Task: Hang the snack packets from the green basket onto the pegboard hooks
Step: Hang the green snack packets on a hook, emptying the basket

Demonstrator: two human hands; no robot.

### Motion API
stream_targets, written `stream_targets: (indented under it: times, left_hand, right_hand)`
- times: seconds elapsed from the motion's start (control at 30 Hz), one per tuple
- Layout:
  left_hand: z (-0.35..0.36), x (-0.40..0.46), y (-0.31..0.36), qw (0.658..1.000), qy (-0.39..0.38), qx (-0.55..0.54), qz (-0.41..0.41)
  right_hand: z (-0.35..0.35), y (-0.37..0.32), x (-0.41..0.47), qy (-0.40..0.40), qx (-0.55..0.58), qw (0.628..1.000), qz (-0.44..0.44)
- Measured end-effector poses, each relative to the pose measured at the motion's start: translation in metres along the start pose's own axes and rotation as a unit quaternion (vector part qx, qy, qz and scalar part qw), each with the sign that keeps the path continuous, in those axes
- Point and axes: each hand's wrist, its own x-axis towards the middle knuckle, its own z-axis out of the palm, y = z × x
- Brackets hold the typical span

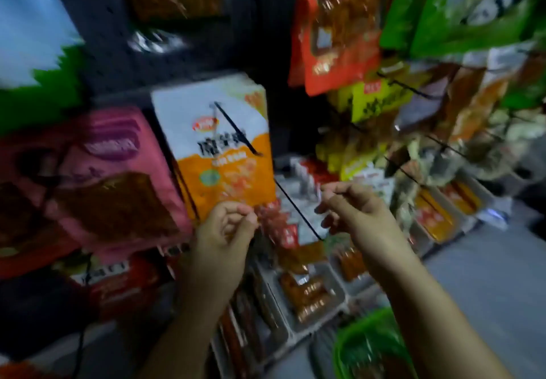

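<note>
We are working at a bare black peg hook (298,208) that is jutting out of the dark pegboard (97,24) between our two hands. Our left hand (226,232) is pinching the top edge of a small reddish snack packet (273,222) between thumb and curled fingers, so that grip is grasping the packet. Our right hand (351,210) has its fingers curled in a pinch just right of the hook; blur is hiding whether anything is in that grip, so we cannot tell.

To do this step well, we judge that we should be holding the packet's top edge taut and level, lining its hang hole up with the hook's tip, which is sitting just right of the left grip, and then sliding the packet back along the wire. The hole itself is too blurred to make out.

Above the left grip an orange-and-white packet (220,148) is hanging on its own hook, with a pink packet (97,172) further left. Below both grips, shelf trays (313,293) are holding small wrapped snacks. The green basket (369,346) is sitting low, under the right forearm, with packets in it. Up and right of the right grip, red, yellow and green packets are crowding more hooks. Grey floor (487,275) is showing at right.
</note>
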Motion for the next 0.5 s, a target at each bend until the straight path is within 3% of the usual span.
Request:
stream_targets:
  times: [0.27, 0.5]
  left_hand:
    - [0.137, -0.069, -0.086, 0.972, -0.217, 0.05, -0.076]
    - [0.295, -0.144, -0.267, 0.923, -0.323, 0.107, -0.18]
  right_hand:
    - [-0.131, 0.146, -0.078, 0.139, -0.045, 0.973, 0.177]
    - [-0.244, 0.358, -0.102, 0.153, -0.155, 0.914, 0.343]
